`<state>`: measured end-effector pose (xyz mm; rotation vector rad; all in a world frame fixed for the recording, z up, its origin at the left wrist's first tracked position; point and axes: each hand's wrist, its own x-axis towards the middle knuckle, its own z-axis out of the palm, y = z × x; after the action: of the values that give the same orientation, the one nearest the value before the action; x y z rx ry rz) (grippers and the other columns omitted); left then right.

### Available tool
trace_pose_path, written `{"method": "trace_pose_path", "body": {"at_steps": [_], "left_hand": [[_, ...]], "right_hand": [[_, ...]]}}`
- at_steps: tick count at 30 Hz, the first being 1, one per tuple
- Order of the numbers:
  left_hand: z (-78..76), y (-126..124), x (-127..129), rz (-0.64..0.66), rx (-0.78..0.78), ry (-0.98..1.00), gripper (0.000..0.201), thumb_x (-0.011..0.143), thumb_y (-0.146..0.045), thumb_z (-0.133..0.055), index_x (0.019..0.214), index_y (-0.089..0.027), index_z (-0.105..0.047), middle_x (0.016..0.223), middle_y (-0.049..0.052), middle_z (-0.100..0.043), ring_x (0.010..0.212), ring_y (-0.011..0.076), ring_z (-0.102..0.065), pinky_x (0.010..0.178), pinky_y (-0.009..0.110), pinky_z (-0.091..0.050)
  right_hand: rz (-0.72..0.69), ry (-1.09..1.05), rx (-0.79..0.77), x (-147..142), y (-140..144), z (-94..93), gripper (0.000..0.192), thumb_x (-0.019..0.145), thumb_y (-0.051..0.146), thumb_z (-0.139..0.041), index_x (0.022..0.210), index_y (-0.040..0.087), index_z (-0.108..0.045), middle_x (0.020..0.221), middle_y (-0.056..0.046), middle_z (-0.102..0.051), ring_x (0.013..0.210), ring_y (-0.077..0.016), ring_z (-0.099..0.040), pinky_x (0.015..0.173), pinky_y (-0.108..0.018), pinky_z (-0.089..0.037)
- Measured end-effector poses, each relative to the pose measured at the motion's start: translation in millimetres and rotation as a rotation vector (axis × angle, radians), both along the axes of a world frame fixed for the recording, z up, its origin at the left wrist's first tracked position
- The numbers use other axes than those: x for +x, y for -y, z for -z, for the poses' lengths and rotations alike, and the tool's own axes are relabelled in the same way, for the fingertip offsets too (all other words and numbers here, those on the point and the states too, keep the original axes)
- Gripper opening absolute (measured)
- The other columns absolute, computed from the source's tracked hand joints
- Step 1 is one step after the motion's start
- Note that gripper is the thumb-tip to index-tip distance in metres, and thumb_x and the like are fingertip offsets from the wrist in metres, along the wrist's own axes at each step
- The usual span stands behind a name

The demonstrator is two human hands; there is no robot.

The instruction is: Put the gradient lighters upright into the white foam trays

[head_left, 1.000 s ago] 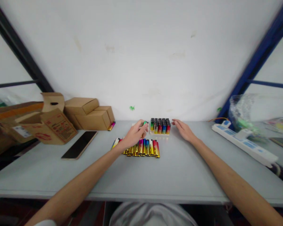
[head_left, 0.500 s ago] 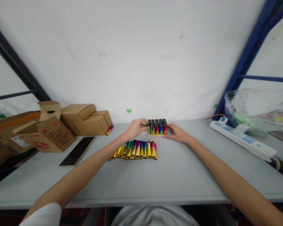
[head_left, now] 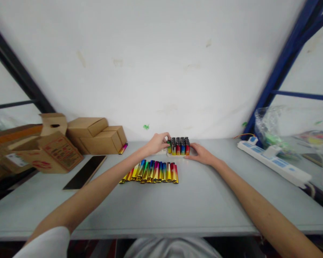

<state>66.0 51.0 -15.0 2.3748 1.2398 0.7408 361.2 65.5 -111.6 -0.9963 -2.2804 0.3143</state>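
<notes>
Several upright lighters (head_left: 180,148) with black tops and shiny coloured bodies stand in tight rows in a low white tray (head_left: 177,155). At the left end of the rows, my left hand (head_left: 158,142) pinches a green lighter (head_left: 169,147) between thumb and fingers; its lower part is partly hidden. My right hand (head_left: 201,154) steadies the right end of the tray, with the thumb at its front and the fingers curled behind. Nearer to me lies a row of loose lighters (head_left: 153,172) in metallic gold, red, blue and green, side by side on the table.
Brown cardboard boxes (head_left: 99,138) and an opened carton (head_left: 56,152) stand at the left. A dark phone (head_left: 85,172) lies before them on the grey table (head_left: 193,204). A white power strip (head_left: 274,163) runs along the right, beside a clear plastic bag (head_left: 271,129).
My left hand has shifted slightly and presses the green lighter closer against the rows. The right hand stays at the tray's end. The whole view has moved a little.
</notes>
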Motion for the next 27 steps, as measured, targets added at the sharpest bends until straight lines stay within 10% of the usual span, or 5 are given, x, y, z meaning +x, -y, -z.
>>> {"method": "trace_pose_path", "body": {"at_steps": [9, 16, 22, 27], "left_hand": [[-6.3, 1, 6, 0.152, 0.056, -0.168, 0.018, 0.08, -0.011, -0.066, 0.096, -0.018, -0.065, 0.065, -0.003, -0.063, 0.062, 0.0146, -0.059, 0.069, 0.025, -0.04], [8.8, 10, -4, 0.124, -0.035, -0.096, 0.052, 0.087, -0.024, -0.065, 0.136, -0.019, -0.048, 0.082, 0.004, -0.074, 0.074, 0.0199, -0.069, 0.072, 0.029, -0.05], [-7.1, 63, -9, 0.054, 0.263, -0.188, 0.049, 0.095, -0.046, -0.059, 0.134, -0.017, -0.055, 0.127, 0.016, -0.066, 0.118, 0.0285, -0.063, 0.103, 0.041, -0.047], [4.3, 110, 7, 0.217, 0.123, -0.355, 0.074, 0.085, -0.063, -0.068, 0.142, -0.017, -0.055, 0.142, 0.018, -0.059, 0.132, 0.0343, -0.055, 0.114, 0.046, -0.041]], "right_hand": [[-0.016, -0.016, -0.014, 1, 0, -0.6, 0.065, 0.084, 0.062, -0.072, 0.131, 0.019, -0.061, 0.127, -0.015, -0.068, 0.116, -0.0345, -0.064, 0.104, -0.052, -0.051], [-0.01, -0.008, -0.015, 0, 1, -1.0, 0.067, 0.085, 0.063, -0.071, 0.132, 0.017, -0.06, 0.128, -0.016, -0.067, 0.116, -0.0333, -0.064, 0.104, -0.051, -0.051], [-0.017, 0.001, -0.008, 0, 0, -1.3, 0.064, 0.085, 0.062, -0.072, 0.132, 0.019, -0.061, 0.127, -0.014, -0.068, 0.116, -0.0343, -0.063, 0.104, -0.052, -0.05], [-0.017, 0.012, -0.005, 1, 0, -1.5, 0.065, 0.086, 0.062, -0.071, 0.133, 0.018, -0.06, 0.129, -0.015, -0.067, 0.117, -0.0342, -0.063, 0.104, -0.051, -0.05]]}}
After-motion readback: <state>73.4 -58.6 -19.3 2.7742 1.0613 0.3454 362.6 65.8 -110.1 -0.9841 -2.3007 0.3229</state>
